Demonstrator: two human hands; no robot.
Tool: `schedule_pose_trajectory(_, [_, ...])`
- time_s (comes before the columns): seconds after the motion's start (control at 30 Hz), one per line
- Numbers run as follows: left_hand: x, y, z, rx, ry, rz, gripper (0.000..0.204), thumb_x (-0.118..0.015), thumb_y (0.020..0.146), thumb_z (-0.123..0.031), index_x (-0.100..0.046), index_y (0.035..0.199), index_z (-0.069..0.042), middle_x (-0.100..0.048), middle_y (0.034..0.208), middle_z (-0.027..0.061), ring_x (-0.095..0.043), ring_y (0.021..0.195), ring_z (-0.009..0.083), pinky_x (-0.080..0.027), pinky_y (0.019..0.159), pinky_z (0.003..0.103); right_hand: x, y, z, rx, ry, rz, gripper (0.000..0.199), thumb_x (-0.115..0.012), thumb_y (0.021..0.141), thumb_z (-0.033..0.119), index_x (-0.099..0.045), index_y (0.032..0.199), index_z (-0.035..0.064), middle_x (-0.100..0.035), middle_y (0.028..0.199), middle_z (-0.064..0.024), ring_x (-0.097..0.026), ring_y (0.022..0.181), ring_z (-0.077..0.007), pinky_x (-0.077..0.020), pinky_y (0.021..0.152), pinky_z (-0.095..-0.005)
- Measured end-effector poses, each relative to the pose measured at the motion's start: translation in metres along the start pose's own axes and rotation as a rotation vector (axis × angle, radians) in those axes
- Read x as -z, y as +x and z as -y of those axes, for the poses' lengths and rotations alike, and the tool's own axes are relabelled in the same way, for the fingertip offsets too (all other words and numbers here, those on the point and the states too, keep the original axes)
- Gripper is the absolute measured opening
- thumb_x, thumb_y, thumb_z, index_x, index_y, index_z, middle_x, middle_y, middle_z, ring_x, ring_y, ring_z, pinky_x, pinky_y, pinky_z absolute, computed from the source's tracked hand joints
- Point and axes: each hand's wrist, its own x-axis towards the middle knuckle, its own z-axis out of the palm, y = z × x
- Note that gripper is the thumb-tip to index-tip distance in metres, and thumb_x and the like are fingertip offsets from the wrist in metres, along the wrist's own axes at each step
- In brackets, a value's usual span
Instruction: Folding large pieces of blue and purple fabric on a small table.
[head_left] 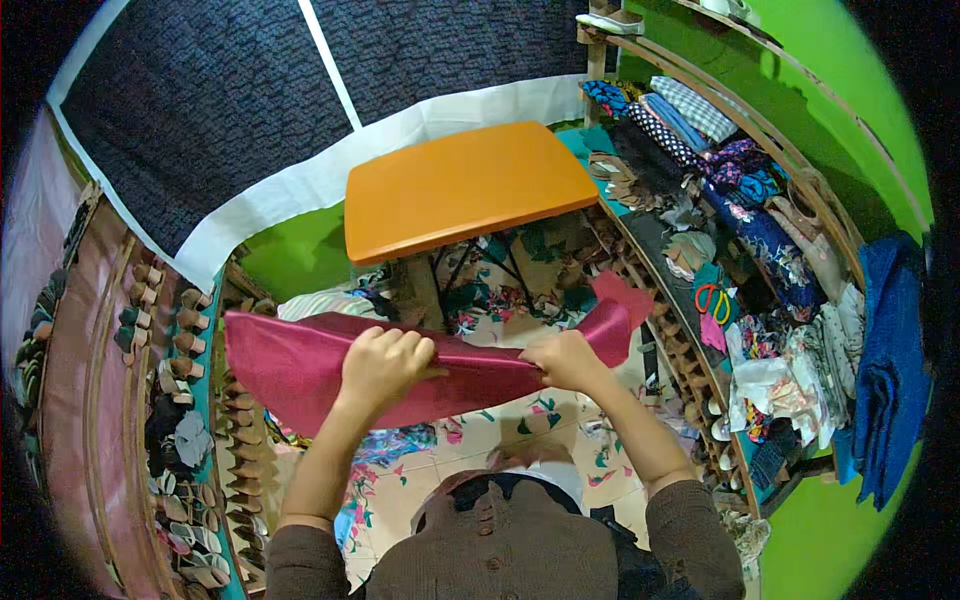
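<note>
A glossy maroon sheet is held up in the middle of the scene, over the tiled floor and on the near side of the orange table. It is grasped by both hands, and its upper edge is bunched between them.

The left hand is closed on the sheet with its back turned up, the knuckles toward the far side and the thumb pointing right. Its forearm is angled up and slightly right from the near left. The right hand is clenched on the same edge, with the fingers directed left; its forearm is slanted in from the near right. Both elbows are bent and held apart, with the forearms bared below brown sleeves.

The left part of the sheet is spread wide, while the right end is narrowed and flared past the right hand. The fingertips of the left hand are hidden in the fabric, and how many layers are gripped cannot be told. Part of the floor is covered by the sheet, and the table's dark legs are partly lost in shadow. On the right shelf, the blades of the red-and-yellow-handled scissors are hard to make out. The sleeves are cut off by the near edge.
</note>
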Motion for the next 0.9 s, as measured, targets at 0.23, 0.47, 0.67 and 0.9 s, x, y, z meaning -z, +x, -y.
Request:
schedule_pose_trajectory(0.23, [0.001,0.033,0.047,0.073,0.011,-0.149,0.04,-0.067,0.057,-0.047,-0.045,0.059,-0.014,-0.05,0.055,0.0004,-0.054,0.054,0.0169,-0.041,0.052,0.03,0.066,-0.03,-0.062,-0.406,0.208,0.131,0.034,-0.07,0.067,0.034,-0.06,0.089,0.0108,-0.062,0.085,-0.0117,-0.059,0.082,-0.0307,-0.046,0.067,-0.0394])
schedule_pose_trajectory(0.47, [-0.04,0.1,0.069,0.055,0.007,-0.231,0.043,-0.07,0.056,-0.047,-0.046,0.057,-0.012,-0.054,0.056,0.0028,-0.056,0.054,0.0196,-0.043,0.051,0.032,0.063,-0.027,-0.157,-0.563,0.075,0.107,0.02,-0.066,0.07,0.022,-0.062,0.088,0.013,-0.062,0.08,-0.0148,-0.059,0.077,-0.0341,-0.0449,0.064,-0.0435])
schedule_pose_trajectory(0.67, [-0.078,0.16,0.101,0.163,-0.036,-0.251,0.044,-0.071,0.058,-0.047,-0.048,0.059,-0.009,-0.054,0.057,0.007,-0.056,0.054,0.0248,-0.043,0.049,0.034,0.111,0.032,-0.233,-0.49,-0.047,-0.147,0.027,-0.065,0.071,0.026,-0.056,0.088,0.0074,-0.061,0.087,-0.0131,-0.057,0.084,-0.033,-0.0441,0.069,-0.0427])
schedule_pose_trajectory(0.9, [-0.141,0.202,0.15,0.37,-0.066,-0.358,0.046,-0.072,0.059,-0.046,-0.047,0.059,-0.007,-0.054,0.056,0.008,-0.055,0.051,0.0255,-0.043,0.047,0.035,0.133,0.131,-0.319,-0.243,-0.386,-0.302,0.031,-0.066,0.064,0.011,-0.053,0.092,0.0075,-0.056,0.089,-0.0069,-0.053,0.09,-0.0252,-0.0387,0.08,-0.0385])
